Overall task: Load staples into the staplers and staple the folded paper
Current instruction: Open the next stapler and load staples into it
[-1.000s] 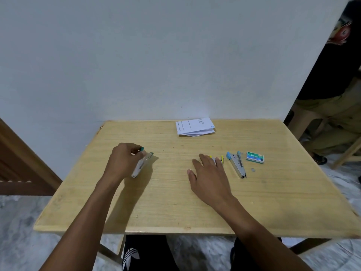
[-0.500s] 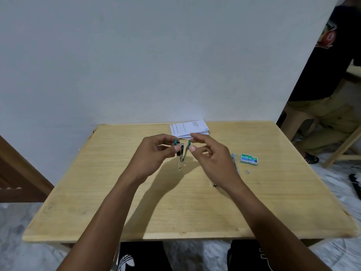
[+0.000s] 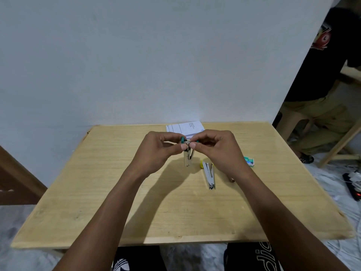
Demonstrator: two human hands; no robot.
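White wall (image 3: pixel 136 55) backs a light wooden table (image 3: pixel 88 192), and both hands are raised over its middle. The left hand (image 3: pixel 156 151) and the right hand (image 3: pixel 218 149) each pinch the top end of the green stapler (image 3: pixel 188 158) between thumb and fingertips. Each grip is therefore clamped on that 1 tool, which hangs nose down above the table. Its 2 metal arms look slightly parted, as if it is being opened for loading. No strip of staples shows in either hand.

Several things could go wrong from here. The hold is by fingertips only, at 1 end, so a slip would drop the stapler onto the wood. If a spring pusher inside is being drawn back, letting go early could snap it onto a fingertip. The staple box (image 3: pixel 250 160) lies on the right, partly hidden behind the right wrist, and a careless reach could knock it and scatter staples.

The count is 1 table and 2 hands. I can plainly see 2 staplers: the green in hand and the yellow stapler (image 3: pixel 209 174) lying right of centre, nearer than the hands. There is 1 staple box and 1 pile of folded paper (image 3: pixel 185 127) at the far edge, its sheets too thin to count. Beside the right forearm 1 small dark tip (image 3: pixel 232 179) shows, and I cannot tell what it is. At the far right sits 1 other person (image 3: pixel 322 98).
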